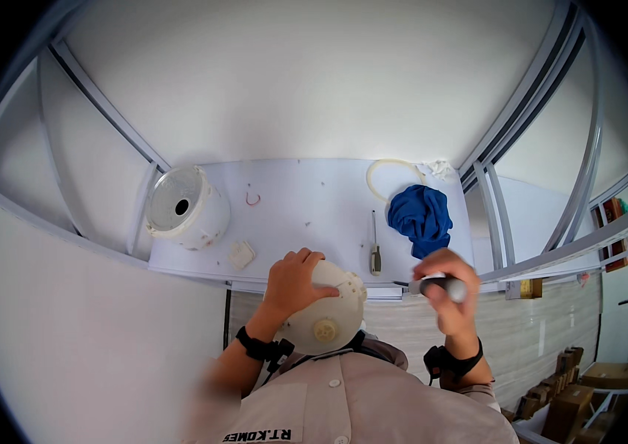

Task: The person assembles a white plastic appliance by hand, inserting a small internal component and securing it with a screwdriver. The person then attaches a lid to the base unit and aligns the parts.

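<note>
My left hand (293,285) grips a round off-white plastic part (340,314) by its upper left side, close to my body at the table's front edge. The part has a yellowish round knob-like piece on its face and small tabs along its right rim. In my right hand (456,311) is a screwdriver (456,287) with a grey and white handle. Its shaft points left toward the round part, but the tip stays apart from it. A second screwdriver (376,259) lies on the table between the two hands, shaft pointing away from me.
On the white table (284,222), a white plastic drum (206,222) with a dark centre hole stands at left, near a small white square piece (241,254) and red curved strip (253,199). A blue cloth (421,214) and cream ring (368,176) lie at right. Metal frames flank both sides.
</note>
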